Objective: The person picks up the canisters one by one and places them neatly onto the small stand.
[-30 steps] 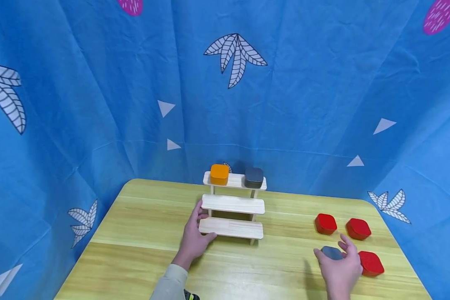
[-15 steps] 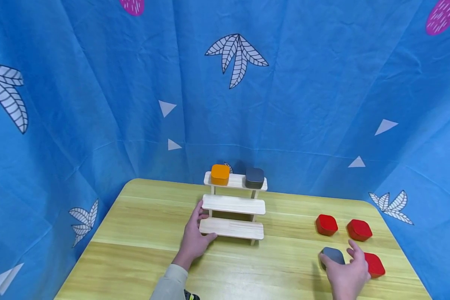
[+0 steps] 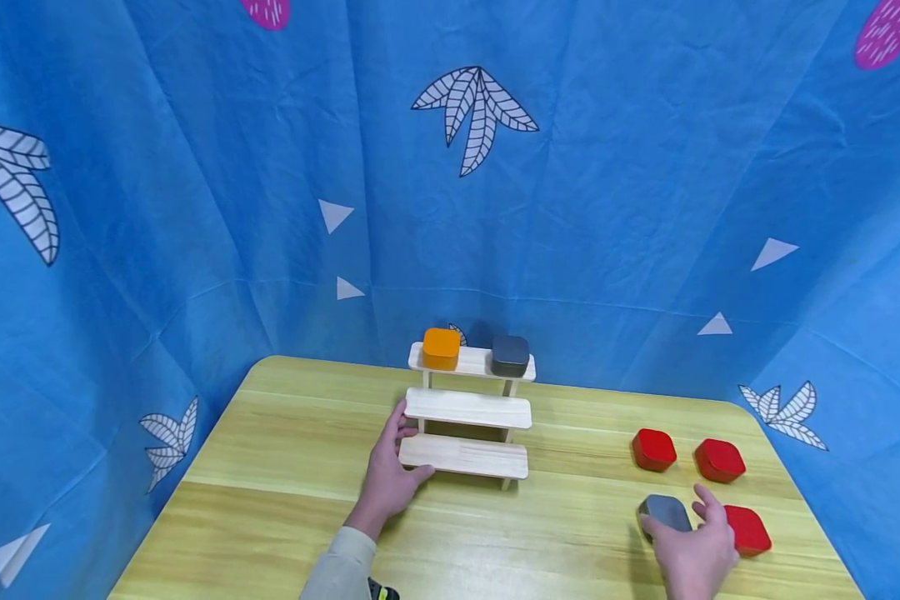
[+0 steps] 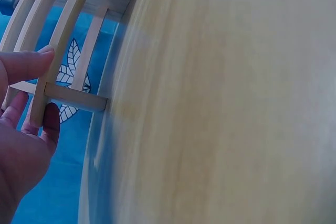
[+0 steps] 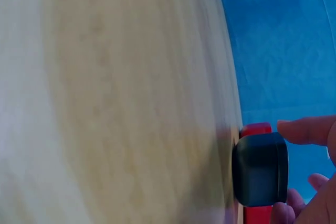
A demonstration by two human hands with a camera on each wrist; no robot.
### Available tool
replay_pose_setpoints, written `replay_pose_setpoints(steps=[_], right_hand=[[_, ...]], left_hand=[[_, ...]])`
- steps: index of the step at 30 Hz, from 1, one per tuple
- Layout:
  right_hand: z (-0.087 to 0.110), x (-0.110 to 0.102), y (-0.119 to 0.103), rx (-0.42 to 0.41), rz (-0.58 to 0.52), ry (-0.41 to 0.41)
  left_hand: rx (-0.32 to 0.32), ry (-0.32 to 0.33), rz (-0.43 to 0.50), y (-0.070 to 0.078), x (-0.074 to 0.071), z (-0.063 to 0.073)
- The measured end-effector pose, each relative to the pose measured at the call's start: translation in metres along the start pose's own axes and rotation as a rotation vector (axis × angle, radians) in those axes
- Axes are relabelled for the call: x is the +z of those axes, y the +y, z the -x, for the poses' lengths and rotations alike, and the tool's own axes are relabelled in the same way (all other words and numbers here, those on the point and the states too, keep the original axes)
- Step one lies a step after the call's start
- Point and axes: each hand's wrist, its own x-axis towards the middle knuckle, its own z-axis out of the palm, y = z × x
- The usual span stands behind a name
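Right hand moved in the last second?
Yes, slightly: in the head view, the right hand has shifted rightward and down the picture, relative to the leftmost red block.

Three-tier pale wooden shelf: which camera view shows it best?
Head: all three tiers of the pale wooden shelf are in frame, the left hand at one end. Left wrist shows it close but cropped; right wrist, apparently only a corner at the top edge.

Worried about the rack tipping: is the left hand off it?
No, the left hand grips the wooden rack at its left end.
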Motion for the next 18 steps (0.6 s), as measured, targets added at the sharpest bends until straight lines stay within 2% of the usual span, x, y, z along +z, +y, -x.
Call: replay_pose_setpoints(steps=[8, 18], right_hand=[[-0.001, 0.003, 0.005, 0.004, -0.009, -0.023], [-0.005, 0.003, 0.011, 0.019, 0.04, -0.112]], left_hand=[[-0.003, -0.004, 0.014, 0.0, 0.0, 0.0], [-0.003, -0.009, 0.013, -0.001, -0.001, 0.0]])
